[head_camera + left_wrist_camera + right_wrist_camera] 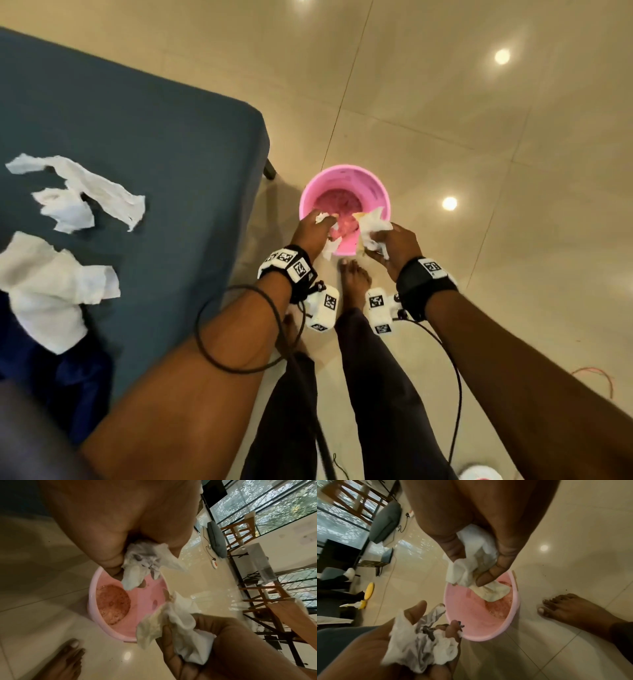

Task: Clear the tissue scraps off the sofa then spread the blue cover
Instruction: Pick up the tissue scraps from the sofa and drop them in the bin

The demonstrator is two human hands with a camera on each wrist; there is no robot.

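Both hands hang over a pink bucket point(346, 178) standing on the tiled floor point(479, 137) just right of the sofa point(137, 130). The left hand point(310, 231) has its fingers curled round a crumpled tissue wad point(142, 561) at the bucket's left rim. The right hand point(399, 243) pinches a second tissue clump point(371, 226) between thumb and fingers point(494, 573) at the near right rim. More tissue scraps point(85, 192) lie on the sofa's seat, to the left. A dark blue cover point(68, 377) sits bunched at its near edge.

no readable text, only black-and-white square markers point(300, 268) on wrist bands
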